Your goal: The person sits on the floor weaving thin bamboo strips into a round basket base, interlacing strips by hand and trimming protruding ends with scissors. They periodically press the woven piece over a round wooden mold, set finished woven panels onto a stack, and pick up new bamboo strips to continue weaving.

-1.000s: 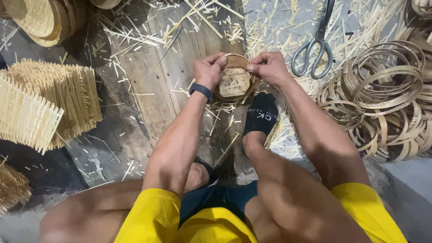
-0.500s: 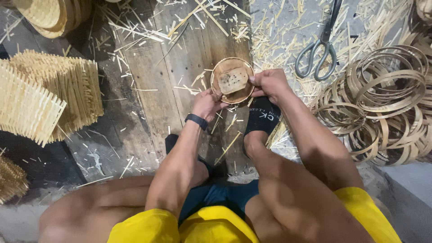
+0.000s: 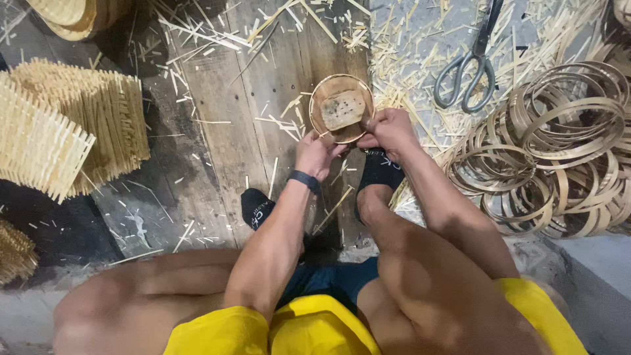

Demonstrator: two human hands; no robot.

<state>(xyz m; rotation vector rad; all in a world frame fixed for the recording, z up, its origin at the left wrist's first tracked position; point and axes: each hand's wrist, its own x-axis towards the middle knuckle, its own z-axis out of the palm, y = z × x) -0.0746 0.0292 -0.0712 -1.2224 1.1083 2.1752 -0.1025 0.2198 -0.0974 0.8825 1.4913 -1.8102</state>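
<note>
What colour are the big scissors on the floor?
The scissors are grey metal all over, handles too, lying on pale bamboo scraps. The head view shows them.

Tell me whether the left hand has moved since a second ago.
Yes. The left hand has dropped from the upper left rim of the round bamboo basket to its lower left edge, nearer the sock, judged against the floor planks.

Yellow shorts [image 3: 315, 325] over dark blue underlayer [image 3: 332, 279], black socks [image 3: 381, 172] w/ white lettering (too small to read), black wristband [image 3: 305, 180] on left wrist; arms bare.
</note>
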